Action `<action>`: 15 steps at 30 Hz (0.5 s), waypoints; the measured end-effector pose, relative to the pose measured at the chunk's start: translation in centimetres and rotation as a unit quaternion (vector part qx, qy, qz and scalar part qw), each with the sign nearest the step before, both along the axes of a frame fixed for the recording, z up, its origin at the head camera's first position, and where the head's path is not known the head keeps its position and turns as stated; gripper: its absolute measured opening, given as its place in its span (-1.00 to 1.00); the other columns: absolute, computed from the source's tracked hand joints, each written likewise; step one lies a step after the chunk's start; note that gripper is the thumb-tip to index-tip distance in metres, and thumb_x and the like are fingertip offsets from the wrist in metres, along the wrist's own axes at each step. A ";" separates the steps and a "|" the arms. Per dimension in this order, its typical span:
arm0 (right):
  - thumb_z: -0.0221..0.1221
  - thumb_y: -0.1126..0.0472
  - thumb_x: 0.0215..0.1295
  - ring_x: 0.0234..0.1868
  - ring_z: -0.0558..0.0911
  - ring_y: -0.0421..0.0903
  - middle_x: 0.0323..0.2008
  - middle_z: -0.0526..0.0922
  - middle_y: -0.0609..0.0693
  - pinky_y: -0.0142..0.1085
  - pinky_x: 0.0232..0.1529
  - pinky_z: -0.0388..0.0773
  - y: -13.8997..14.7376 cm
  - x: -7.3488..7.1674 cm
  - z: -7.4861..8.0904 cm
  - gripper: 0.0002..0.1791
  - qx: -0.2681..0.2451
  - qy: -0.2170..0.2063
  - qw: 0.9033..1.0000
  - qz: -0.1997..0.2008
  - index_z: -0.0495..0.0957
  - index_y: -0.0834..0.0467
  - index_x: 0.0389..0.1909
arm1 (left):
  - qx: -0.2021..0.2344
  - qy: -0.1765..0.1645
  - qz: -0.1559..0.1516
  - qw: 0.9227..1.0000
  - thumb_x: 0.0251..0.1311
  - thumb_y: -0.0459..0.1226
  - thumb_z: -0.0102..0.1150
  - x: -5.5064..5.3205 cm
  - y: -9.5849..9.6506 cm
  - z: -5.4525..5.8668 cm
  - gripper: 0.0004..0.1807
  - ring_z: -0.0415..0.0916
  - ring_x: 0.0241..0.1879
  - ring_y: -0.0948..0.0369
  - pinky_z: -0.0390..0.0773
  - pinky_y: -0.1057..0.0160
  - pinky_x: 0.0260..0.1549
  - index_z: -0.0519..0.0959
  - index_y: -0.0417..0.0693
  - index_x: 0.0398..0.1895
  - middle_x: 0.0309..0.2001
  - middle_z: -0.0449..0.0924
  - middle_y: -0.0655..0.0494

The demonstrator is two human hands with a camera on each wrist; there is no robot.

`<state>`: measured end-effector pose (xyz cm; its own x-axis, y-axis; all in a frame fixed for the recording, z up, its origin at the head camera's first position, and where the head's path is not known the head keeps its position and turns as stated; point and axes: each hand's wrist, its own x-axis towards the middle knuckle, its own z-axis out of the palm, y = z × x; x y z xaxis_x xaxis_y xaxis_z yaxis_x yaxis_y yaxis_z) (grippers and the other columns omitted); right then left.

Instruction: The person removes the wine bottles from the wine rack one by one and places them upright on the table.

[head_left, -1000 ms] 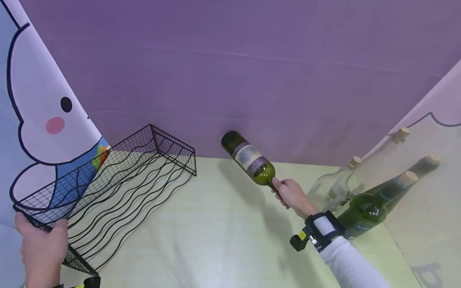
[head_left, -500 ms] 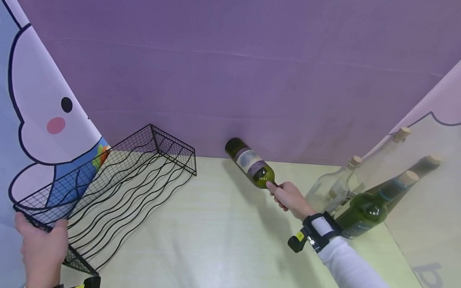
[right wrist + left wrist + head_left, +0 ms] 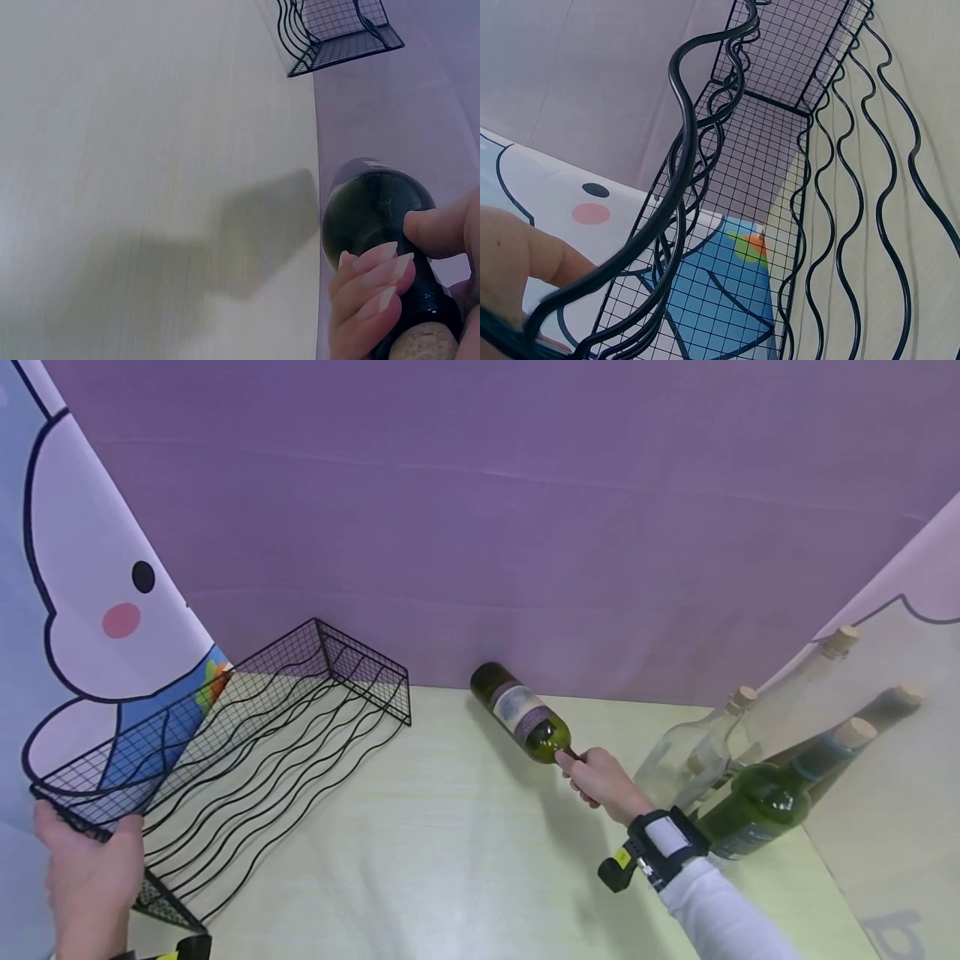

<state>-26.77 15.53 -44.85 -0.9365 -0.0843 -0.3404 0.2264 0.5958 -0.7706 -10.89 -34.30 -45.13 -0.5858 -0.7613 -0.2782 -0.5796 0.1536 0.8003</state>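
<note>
In the head view my right hand grips a green wine bottle by its neck. The bottle tilts, its base toward the purple backdrop and its neck toward me; a shadow lies beside it on the table. The right wrist view shows my thumb and fingers wrapped round the neck, with the cork at the near end. My left hand holds the near left end of a black wire wine rack with wavy bars. In the left wrist view, the fingers are partly hidden by the thick wavy wire.
At the right a corked green bottle stands near clear corked bottles, close to my right forearm. Behind the pale table rises the purple backdrop. A printed cartoon cloth hangs at the left.
My right hand and the bottle have moved a little down in the head view, toward me. The left hand keeps its hold on the rack, which stays in place.
</note>
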 end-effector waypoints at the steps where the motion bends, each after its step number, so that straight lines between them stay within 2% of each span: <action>1: 0.02 -0.05 0.45 -0.68 0.26 -0.21 -0.69 0.33 -0.10 -0.41 -0.61 0.22 0.0 0.0 0.0 -0.59 0.002 0.001 1.000 0.000 0.50 0.23 -0.38 | 0.000 0.001 0.001 1.000 0.36 -0.07 -0.20 0.0 0.0 0.0 -0.03 -0.29 0.51 -0.39 -0.11 -0.35 0.44 -0.66 0.23 0.52 0.56 -0.36 -0.35; 4: 0.07 -0.05 0.42 -0.69 0.24 -0.22 -0.72 0.30 -0.12 -0.40 -0.61 0.21 0.0 0.1 0.0 -0.59 0.006 -0.001 1.000 0.004 0.47 0.18 -0.49 | -0.004 0.001 0.004 1.000 0.35 -0.08 -0.19 -0.1 -0.1 -0.2 -0.03 -0.27 0.51 -0.39 -0.10 -0.35 0.43 -0.65 0.22 0.52 0.56 -0.35 -0.37; 8: 0.15 0.06 0.31 -0.69 0.24 -0.21 -0.74 0.28 -0.13 -0.39 -0.60 0.22 -0.3 0.1 0.2 -0.67 0.021 -0.001 1.000 0.011 0.39 0.11 -0.59 | -0.008 0.000 0.006 1.000 0.35 -0.08 -0.19 -0.2 -0.2 -0.2 -0.03 -0.26 0.50 -0.40 -0.09 -0.36 0.43 -0.64 0.21 0.53 0.55 -0.34 -0.39; 11: 0.15 0.14 0.25 -0.67 0.27 -0.20 -0.70 0.32 -0.12 -0.39 -0.59 0.25 -0.4 0.2 0.1 -0.77 0.034 0.003 0.999 0.011 0.38 0.13 -0.52 | -0.006 -0.003 0.005 1.000 0.35 -0.08 -0.20 -0.1 -0.1 -0.1 -0.03 -0.26 0.50 -0.40 -0.08 -0.35 0.43 -0.65 0.21 0.53 0.55 -0.33 -0.39; 15: 0.15 0.16 0.25 -0.66 0.28 -0.20 -0.68 0.32 -0.11 -0.39 -0.59 0.27 -0.4 0.2 -0.3 -0.80 0.042 0.003 0.999 0.007 0.38 0.15 -0.46 | -0.003 -0.009 0.005 1.000 0.36 -0.07 -0.21 -0.2 0.0 -0.1 -0.04 -0.26 0.51 -0.39 -0.08 -0.35 0.43 -0.66 0.21 0.52 0.55 -0.35 -0.37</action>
<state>-26.53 15.14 -45.12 -0.9376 -0.0701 -0.3405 0.2120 0.6610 -0.7198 -11.06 -34.33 -45.18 -0.5731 -0.7689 -0.2836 -0.5952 0.1526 0.7889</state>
